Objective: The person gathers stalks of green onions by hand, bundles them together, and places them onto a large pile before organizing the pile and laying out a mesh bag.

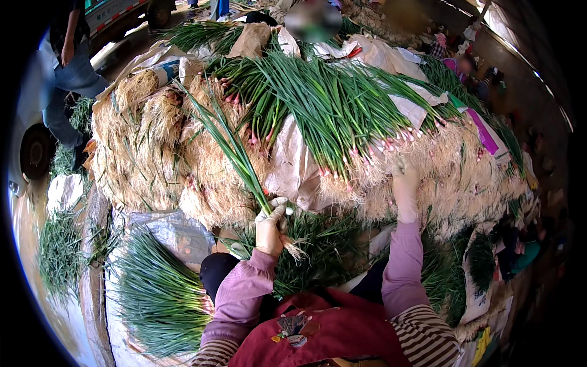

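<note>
The two hands are well apart: the left hand is closed around a thin bunch of spring onions, leaves slanting up and to the left, roots poking out below the fist, while the right hand reaches into the pale roots of the onion pile, and whether its fingers grip anything I cannot tell. Loose green leaves lie beneath, between the forearms. A crumpled pale sack sits ahead, beside a stack of rooty bundles on the left. Nearer the body, at lower left, rests another onion heap. Farther off, a person in jeans stands near a truck
</note>
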### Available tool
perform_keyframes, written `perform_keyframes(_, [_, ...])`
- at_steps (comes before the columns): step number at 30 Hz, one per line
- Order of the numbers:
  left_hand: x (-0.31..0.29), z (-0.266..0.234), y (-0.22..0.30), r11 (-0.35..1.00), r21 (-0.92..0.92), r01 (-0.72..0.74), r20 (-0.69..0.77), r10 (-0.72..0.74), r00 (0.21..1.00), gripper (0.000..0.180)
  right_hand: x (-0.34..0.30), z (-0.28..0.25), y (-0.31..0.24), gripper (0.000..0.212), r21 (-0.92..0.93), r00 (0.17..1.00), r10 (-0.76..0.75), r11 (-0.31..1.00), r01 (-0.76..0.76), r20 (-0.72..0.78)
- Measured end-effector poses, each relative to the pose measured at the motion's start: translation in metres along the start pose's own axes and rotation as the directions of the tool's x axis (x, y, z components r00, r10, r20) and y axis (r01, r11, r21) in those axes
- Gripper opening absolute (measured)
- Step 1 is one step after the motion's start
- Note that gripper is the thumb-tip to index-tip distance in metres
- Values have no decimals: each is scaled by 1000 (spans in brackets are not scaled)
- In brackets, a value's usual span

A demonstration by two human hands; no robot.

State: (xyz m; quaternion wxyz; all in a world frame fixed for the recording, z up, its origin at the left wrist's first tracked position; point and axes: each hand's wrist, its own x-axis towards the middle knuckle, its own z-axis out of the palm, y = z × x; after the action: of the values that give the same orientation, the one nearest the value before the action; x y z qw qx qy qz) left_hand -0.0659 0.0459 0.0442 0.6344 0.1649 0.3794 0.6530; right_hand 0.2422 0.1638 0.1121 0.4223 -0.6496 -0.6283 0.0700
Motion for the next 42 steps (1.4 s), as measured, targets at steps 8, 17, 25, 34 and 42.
perform_keyframes(8, [1,9,-12,1000,17,11,40,-12,999,16,15,73,-62,28,-361,912,84,930,73,402])
perform_keyframes(17, [-8,12,-19,968,107,225,135,-238,962,21,-144,66,-99,10,135,767,-552,831,540,328])
perform_keyframes(25, [-16,10,-16,945,234,230,118,-262,958,13,-130,80,-86,13,510,771,-61,783,-357,634])
perform_keyframes(34, [-20,3,-23,967,250,37,128,-71,989,14,-145,103,-99,15,549,769,102,642,-536,631])
perform_keyframes(42, [-10,-7,-11,989,103,-108,65,102,993,17,-82,76,-131,37,-226,787,-1,958,179,617])
